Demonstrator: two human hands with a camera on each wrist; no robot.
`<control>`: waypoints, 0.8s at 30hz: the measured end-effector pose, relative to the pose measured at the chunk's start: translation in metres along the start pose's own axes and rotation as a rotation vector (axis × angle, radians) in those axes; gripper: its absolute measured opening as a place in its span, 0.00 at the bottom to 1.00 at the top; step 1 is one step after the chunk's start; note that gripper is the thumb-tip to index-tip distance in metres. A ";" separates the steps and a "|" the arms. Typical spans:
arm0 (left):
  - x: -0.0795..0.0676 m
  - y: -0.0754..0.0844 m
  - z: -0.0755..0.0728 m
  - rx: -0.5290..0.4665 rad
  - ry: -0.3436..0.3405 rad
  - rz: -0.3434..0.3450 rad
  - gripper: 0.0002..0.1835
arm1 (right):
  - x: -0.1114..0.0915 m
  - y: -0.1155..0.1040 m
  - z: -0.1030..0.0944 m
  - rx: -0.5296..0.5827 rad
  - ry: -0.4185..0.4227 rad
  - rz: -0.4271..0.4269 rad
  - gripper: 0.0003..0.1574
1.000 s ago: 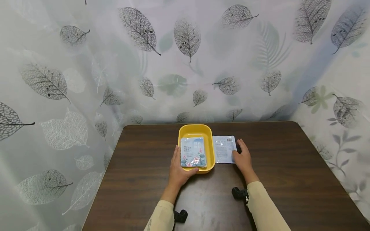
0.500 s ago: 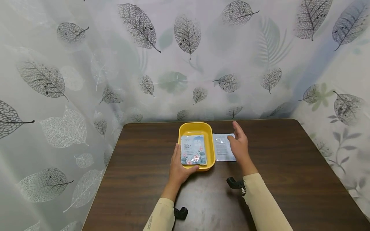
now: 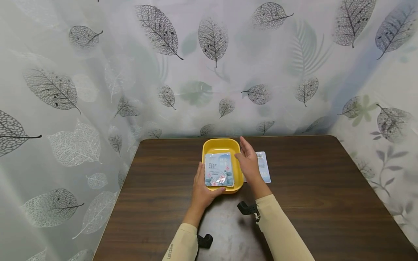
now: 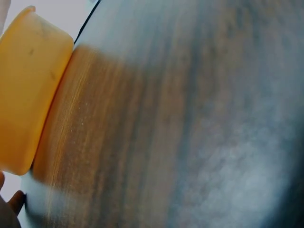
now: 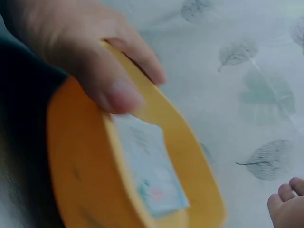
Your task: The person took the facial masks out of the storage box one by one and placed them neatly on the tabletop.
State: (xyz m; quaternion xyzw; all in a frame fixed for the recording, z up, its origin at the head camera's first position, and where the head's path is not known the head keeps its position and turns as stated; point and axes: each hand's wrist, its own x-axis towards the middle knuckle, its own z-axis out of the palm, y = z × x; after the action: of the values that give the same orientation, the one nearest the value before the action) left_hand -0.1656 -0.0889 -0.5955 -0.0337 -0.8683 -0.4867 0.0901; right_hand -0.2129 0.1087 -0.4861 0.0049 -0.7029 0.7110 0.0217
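In the head view a yellow plastic tray (image 3: 220, 145) stands on the table with flat, pale-blue flower-print sachets (image 3: 218, 169) inside. My left hand (image 3: 202, 192) grips its near left corner, thumb across the near rim, fingers along the left side. Over the tray's right edge is my right hand (image 3: 250, 166), fingers straight and holding nothing. Partly hidden behind it, another sachet (image 3: 263, 168) lies printed side up on the table. The right wrist view shows the left thumb (image 5: 121, 97) hooked over the tray rim (image 5: 178, 114); the right fingertips (image 5: 287, 192) are apart from the tray.
The brown wooden table (image 3: 320, 188) has rounded far corners. Behind it and at both sides hangs a leaf-print curtain (image 3: 212, 83). A black wrist camera (image 3: 205, 241) sits at the left cuff, another black camera (image 3: 247, 208) at the right.
My right hand has lifted off the sachet on the table and moved left to the tray's right edge. The left hand, tray and sachets stay in place.
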 end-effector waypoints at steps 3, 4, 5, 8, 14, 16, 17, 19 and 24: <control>0.000 0.000 -0.001 -0.005 0.001 -0.001 0.70 | 0.001 0.010 0.013 -0.008 -0.033 0.036 0.40; 0.001 0.001 -0.001 -0.006 0.002 0.002 0.70 | 0.001 0.014 0.017 -0.011 -0.041 0.050 0.40; 0.000 0.001 -0.001 -0.007 0.004 0.005 0.70 | 0.001 0.018 0.020 -0.022 -0.041 0.073 0.41; 0.000 0.003 -0.002 -0.005 0.012 0.015 0.70 | 0.001 0.030 0.029 -0.023 -0.037 0.145 0.43; -0.001 0.005 -0.003 0.013 0.020 0.017 0.70 | 0.002 0.046 0.041 0.009 0.007 0.258 0.48; -0.001 0.005 -0.002 0.019 0.021 0.017 0.70 | 0.003 0.049 0.043 0.019 0.019 0.273 0.50; -0.001 0.005 -0.002 0.022 0.022 0.018 0.70 | 0.004 0.050 0.043 0.028 0.020 0.279 0.51; -0.001 0.005 -0.002 0.022 0.023 0.019 0.70 | 0.005 0.052 0.044 0.046 0.019 0.294 0.52; -0.001 0.004 -0.002 0.016 0.032 0.028 0.69 | 0.005 0.055 0.045 0.045 0.026 0.306 0.54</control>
State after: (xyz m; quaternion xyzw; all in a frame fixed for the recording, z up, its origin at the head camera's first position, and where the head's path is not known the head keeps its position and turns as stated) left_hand -0.1633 -0.0886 -0.5916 -0.0374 -0.8700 -0.4790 0.1111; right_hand -0.2209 0.0637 -0.5408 -0.1109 -0.6789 0.7216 -0.0779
